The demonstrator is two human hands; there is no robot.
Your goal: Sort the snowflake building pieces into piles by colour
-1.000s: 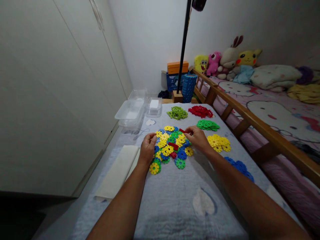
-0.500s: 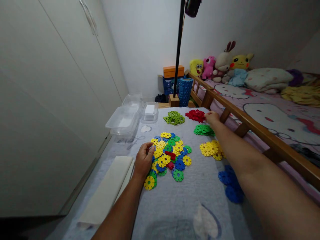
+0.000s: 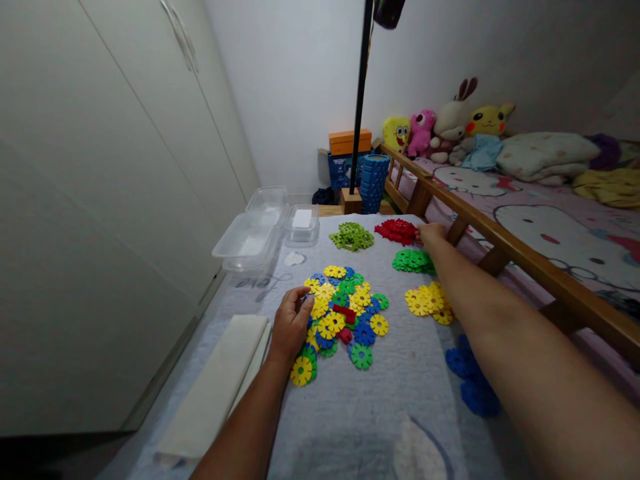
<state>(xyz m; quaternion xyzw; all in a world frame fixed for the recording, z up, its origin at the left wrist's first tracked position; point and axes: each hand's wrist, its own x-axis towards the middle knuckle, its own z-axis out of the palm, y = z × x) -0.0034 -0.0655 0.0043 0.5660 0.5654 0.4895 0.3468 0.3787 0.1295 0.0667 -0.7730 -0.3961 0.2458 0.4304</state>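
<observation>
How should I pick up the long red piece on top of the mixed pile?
Try pinching the long red piece by its two long edges, near the middle, coming from above and the right. It's narrow and lies on top of the flower-shaped discs with nothing seen covering it. The left hand is at the pile's left side.

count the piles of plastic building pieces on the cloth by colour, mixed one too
lime green pile: 1
red pile: 1
green disc pile: 1
yellow disc pile: 1
blue disc pile: 1
mixed-colour pile: 1
total: 6
</observation>
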